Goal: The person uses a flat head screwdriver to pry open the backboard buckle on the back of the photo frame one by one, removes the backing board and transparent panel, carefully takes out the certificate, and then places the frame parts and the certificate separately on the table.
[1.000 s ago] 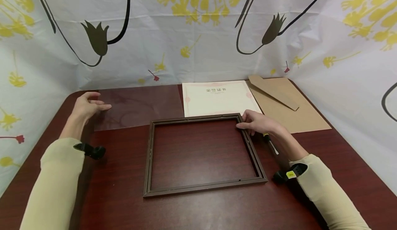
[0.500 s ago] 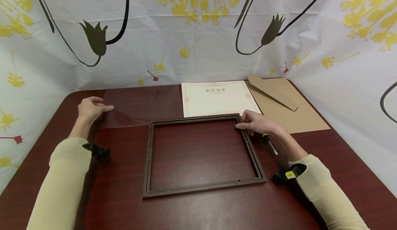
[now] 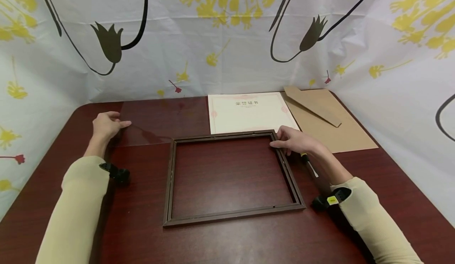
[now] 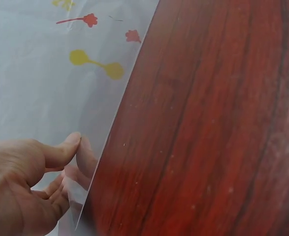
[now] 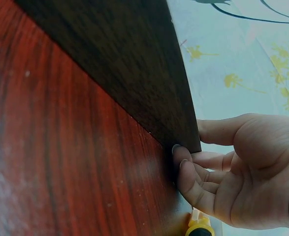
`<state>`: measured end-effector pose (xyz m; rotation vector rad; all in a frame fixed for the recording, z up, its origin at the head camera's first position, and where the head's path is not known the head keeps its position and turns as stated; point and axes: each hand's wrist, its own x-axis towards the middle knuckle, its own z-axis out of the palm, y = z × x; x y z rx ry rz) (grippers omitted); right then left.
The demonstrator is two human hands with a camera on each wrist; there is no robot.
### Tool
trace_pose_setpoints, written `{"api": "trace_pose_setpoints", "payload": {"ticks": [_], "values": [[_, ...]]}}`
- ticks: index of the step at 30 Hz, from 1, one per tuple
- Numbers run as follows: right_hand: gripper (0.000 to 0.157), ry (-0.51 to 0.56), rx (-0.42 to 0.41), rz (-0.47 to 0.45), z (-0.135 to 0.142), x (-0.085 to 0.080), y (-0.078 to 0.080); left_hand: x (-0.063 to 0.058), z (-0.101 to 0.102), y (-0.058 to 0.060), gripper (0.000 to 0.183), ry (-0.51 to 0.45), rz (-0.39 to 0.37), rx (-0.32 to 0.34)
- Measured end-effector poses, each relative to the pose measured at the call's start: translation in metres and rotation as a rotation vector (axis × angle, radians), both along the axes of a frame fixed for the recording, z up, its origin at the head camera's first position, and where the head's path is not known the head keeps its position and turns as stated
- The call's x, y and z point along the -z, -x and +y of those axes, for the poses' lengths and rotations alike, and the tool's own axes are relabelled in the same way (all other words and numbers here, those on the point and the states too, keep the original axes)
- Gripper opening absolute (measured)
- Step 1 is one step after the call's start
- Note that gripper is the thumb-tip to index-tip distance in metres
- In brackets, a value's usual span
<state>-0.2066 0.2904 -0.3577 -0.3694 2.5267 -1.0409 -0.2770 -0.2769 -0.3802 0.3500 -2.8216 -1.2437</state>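
My left hand (image 3: 106,125) pinches the left edge of a clear sheet (image 3: 156,123) at the back left of the table. In the left wrist view the thumb lies against the glossy clear sheet (image 4: 105,93), which mirrors the patterned wall covering; some fingertips are hard to tell from their reflections. Flat on the table in the middle lies a dark brown picture frame (image 3: 234,214), its opening showing bare wood. At the frame's far right corner my right hand (image 3: 293,139) grips it, thumb on one side and fingers curled under, as the right wrist view shows.
A printed certificate (image 3: 252,117) lies behind the frame. Right of it rests a brown backing board (image 3: 350,125) with a folded stand piece (image 3: 313,108). A screwdriver (image 3: 311,165) lies under the right forearm. A patterned white cloth (image 3: 227,58) surrounds the table.
My left hand has moved right and slightly down, and the clear sheet's left edge has shifted right with it. My right hand and the picture frame stay in place.
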Motion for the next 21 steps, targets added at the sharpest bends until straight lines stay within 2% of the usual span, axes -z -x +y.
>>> {"api": "trace_pose_setpoints", "payload": {"ticks": [8,21], "values": [[0.031,-0.003,0.000,0.000,-0.0001,-0.0009,-0.0007,0.0010,0.0045,0.0028,0.067,0.042,-0.009,0.000],[0.031,0.005,0.010,-0.003,0.0012,0.0005,0.0002,0.0028,0.0093,0.0043,0.065,0.047,-0.022,0.016]]}}
